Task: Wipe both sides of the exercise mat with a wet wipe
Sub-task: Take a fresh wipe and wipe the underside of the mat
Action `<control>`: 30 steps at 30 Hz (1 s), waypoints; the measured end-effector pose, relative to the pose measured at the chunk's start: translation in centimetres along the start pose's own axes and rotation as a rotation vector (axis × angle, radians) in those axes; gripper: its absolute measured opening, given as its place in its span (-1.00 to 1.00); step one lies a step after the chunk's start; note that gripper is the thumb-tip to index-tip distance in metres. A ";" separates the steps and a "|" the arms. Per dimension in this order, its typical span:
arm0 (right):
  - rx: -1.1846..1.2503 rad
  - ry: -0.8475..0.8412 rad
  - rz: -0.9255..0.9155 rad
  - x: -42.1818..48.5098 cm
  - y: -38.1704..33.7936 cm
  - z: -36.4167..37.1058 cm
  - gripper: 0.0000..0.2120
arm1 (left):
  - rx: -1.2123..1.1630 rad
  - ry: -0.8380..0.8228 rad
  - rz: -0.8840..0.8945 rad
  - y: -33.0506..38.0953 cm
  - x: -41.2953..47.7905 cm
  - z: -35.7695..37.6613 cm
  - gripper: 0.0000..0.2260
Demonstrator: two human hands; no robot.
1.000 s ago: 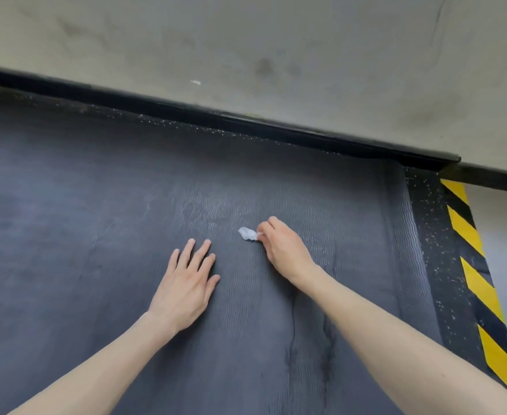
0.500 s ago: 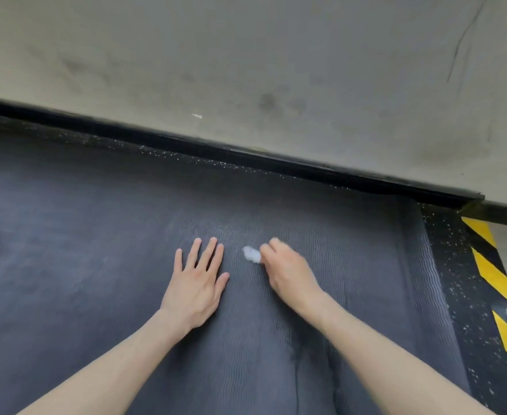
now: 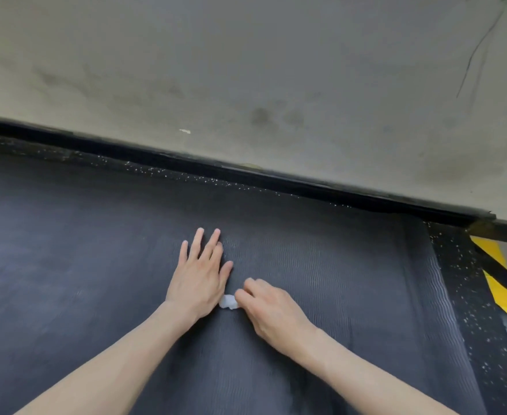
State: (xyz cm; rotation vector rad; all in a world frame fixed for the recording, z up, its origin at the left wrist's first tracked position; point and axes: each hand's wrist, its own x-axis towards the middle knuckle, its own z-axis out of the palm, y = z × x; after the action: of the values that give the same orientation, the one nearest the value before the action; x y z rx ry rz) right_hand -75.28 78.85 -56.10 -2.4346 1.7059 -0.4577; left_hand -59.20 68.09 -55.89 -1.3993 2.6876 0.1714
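Head view, looking down on a dark grey exercise mat (image 3: 336, 265) lying flat on a black speckled floor (image 3: 470, 310). The mat surface shows fine wavy ribbing and fills most of the lower frame. Its right edge is visible, and its left and near edges are out of frame. Left hand (image 3: 200, 280) lies palm down on the mat near the middle of the visible area. Its fingers are straight and slightly spread, pointing toward the mat's far edge, and it holds nothing. Right hand (image 3: 273, 313) rests on the mat just beside the left hand, on the side of the mat's right edge. Its fingers are curled and pinch a small crumpled white wet wipe (image 3: 227, 302). The wipe sits down on the mat surface between the two hands. It is touching or nearly touching the base of the left thumb, and I cannot tell which. Only a small part of it shows past the right fingertips. Both forearms are bare and reach in over the mat's near side. Beyond the mat's far edge there is a narrow band of speckled floor, then a black baseboard (image 3: 246, 175), then a stained grey wall (image 3: 246, 70) with a small white fleck (image 3: 185, 131) and a thin dark crack (image 3: 479, 46). Beyond the mat's right edge, past the floor strip, runs a yellow-and-black hazard stripe (image 3: 503, 292).
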 end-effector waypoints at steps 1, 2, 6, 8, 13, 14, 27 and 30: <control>-0.014 0.043 0.061 1.0 1.6 -0.1 -0.71 | -0.030 -0.011 -0.006 0.1 0.2 0.1 -0.28; -0.028 0.090 0.145 2.0 3.5 -0.4 -0.72 | -0.054 -0.009 -0.021 0.1 0.4 0.1 -0.28; -0.077 0.230 0.492 5.0 10.9 -2.3 -0.83 | 0.028 0.027 -0.057 0.1 1.1 -0.4 -0.41; -0.067 0.284 0.576 5.5 11.3 -2.5 -0.87 | 0.065 0.025 -0.075 0.7 1.6 -0.5 -0.40; -0.012 0.148 0.324 6.6 5.6 -0.9 -0.93 | 0.062 0.060 -0.097 1.5 2.0 0.1 -0.41; -0.003 0.107 0.258 6.8 4.9 -0.8 -0.92 | 0.064 0.065 -0.089 1.4 2.1 0.3 -0.41; -0.124 0.261 0.622 7.8 15.6 -3.1 -0.89 | 0.053 0.082 -0.110 1.5 2.2 0.7 -0.39; -0.024 0.245 0.501 7.5 12.2 -2.4 -0.85 | 0.057 0.086 -0.111 1.5 2.2 0.7 -0.39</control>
State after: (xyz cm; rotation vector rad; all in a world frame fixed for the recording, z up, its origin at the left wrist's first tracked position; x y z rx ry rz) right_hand -84.64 67.70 -55.95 -1.9151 2.3323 -0.6814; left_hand -61.62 67.30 -56.84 -1.5679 2.6500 0.0253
